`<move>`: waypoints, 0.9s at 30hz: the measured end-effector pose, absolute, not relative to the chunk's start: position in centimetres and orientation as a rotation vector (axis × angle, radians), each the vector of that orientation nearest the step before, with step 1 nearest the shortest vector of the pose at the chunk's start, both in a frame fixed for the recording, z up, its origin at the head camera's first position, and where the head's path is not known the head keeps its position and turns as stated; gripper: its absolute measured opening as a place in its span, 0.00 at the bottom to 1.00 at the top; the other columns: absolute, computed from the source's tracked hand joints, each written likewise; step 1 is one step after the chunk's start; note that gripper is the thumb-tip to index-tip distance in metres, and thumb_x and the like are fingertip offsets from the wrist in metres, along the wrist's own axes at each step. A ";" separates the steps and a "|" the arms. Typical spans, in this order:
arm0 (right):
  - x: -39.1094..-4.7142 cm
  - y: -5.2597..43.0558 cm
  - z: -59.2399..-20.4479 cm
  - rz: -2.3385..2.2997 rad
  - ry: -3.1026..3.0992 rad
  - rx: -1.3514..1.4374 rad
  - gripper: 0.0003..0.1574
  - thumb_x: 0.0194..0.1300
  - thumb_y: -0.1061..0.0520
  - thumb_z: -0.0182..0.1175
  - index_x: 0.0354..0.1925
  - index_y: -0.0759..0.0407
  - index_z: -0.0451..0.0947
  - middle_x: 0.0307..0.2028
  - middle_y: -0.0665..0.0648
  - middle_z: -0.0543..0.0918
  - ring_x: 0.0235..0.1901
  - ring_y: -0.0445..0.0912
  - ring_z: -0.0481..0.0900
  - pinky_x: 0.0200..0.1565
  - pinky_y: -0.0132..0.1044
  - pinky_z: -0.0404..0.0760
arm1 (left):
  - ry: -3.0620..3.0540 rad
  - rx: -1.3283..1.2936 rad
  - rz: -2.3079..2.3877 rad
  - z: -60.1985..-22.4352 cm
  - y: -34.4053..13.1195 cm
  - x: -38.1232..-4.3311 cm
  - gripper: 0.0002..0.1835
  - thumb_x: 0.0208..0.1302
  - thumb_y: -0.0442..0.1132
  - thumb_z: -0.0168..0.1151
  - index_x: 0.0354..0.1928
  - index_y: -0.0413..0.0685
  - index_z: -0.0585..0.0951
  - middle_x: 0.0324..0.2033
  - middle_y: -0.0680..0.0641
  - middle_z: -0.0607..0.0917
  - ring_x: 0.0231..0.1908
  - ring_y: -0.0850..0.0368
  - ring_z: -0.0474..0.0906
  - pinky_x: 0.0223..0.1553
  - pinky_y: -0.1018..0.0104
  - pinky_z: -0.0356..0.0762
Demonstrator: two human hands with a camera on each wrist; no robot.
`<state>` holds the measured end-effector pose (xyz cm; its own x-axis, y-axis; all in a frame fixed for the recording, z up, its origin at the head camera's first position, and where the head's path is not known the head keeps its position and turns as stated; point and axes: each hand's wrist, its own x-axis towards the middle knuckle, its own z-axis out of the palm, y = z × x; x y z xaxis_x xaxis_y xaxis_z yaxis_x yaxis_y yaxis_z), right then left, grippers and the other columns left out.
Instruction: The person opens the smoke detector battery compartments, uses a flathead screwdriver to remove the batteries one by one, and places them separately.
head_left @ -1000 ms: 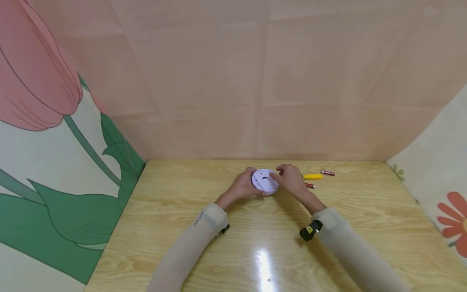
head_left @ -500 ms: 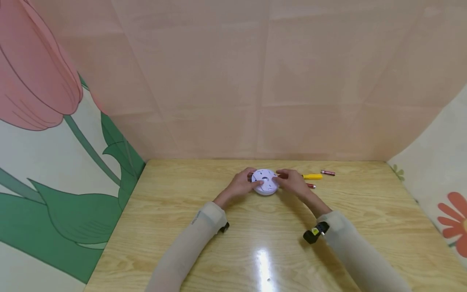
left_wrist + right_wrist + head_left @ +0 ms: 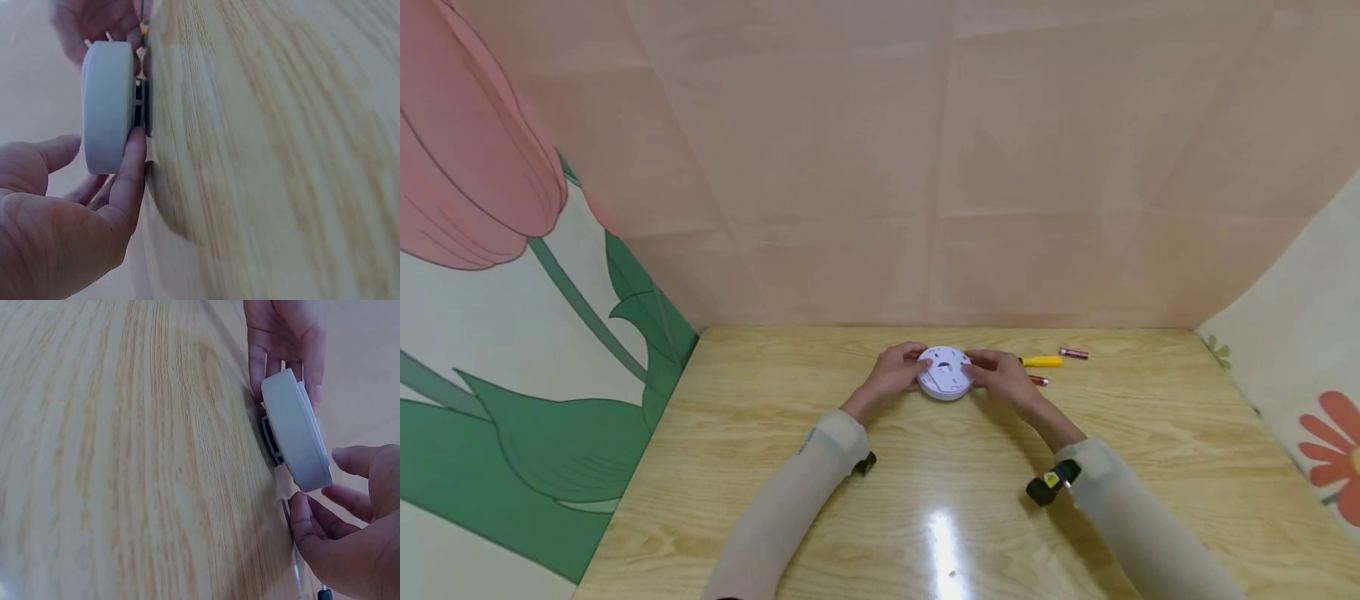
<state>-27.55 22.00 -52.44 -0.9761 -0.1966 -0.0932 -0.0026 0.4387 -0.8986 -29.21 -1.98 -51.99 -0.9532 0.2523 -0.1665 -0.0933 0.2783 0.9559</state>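
A round white smoke detector (image 3: 945, 385) sits between both hands near the back of the table, its flat slotted face with a central hole turned upward. My left hand (image 3: 889, 375) holds its left side, the thumb over the top face and fingers below, by the dark vented part (image 3: 139, 103) seen in the left wrist view. At the right rim, my right hand (image 3: 1004, 380) grips it with the thumb at the face's edge and fingertips (image 3: 301, 503) under the rim. In the right wrist view the detector's white side wall (image 3: 290, 434) tilts slightly.
A yellow-handled screwdriver (image 3: 1042, 362) lies just right of the right hand. One red battery (image 3: 1074, 354) rests behind it, another red battery (image 3: 1039, 381) partly hidden by the hand. A pink backdrop (image 3: 925, 208) rises at the wooden table's (image 3: 820, 367) back edge.
My right hand has come off the detector's face to its right rim. The left thumb has shifted from the near rim onto the top face, and the detector has turned slightly.
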 end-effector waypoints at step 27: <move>-26.4 21.2 -52.7 -1.774 2.349 -0.090 0.34 0.71 0.62 0.70 0.71 0.67 0.74 0.63 0.75 0.80 0.54 0.53 0.83 0.49 0.36 0.88 | 2.200 0.043 1.770 -51.7 -1.7 -29.0 0.17 0.75 0.36 0.66 0.63 0.46 0.85 0.60 0.43 0.86 0.42 0.58 0.85 0.34 0.65 0.88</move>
<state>-26.37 21.17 -52.71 -0.9789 -0.1658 -0.1196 0.0697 0.2792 -0.9577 -28.99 -1.72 -51.65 -0.9496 0.2188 -0.2247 -0.1727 0.2333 0.9569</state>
